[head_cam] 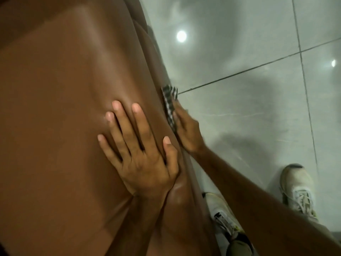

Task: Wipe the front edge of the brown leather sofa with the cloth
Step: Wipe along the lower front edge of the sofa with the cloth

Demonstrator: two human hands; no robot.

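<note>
Brown leather fills the left and middle of the view: the sofa (64,108) seat cushion, shiny under the light, with its front edge running from about 12 o'clock down to 6 o'clock.

On that cushion the left hand (140,154) lies flat, palm down, fingers spread wide and pointing toward 11 o'clock, the thumb out toward the edge. It holds nothing; the leather dimples a little under the fingertips.

Just to the right, at about 2 o'clock from the left hand, the right hand (186,130) reaches over the front edge of the sofa. Its fingers are laid together and pressed against a black-and-white checked cloth (169,100), which sits between the hand and the sofa's front face. The cloth sticks out past the fingertips toward 12 o'clock. This hand is blurred, so I cannot tell how the thumb sits.

Farther right is a glossy grey tiled floor (258,111) with dark grout lines and two bright reflected lights. At 5 o'clock two pale laced shoes (297,189) stand on the tiles, one partly hidden by the right forearm.
</note>
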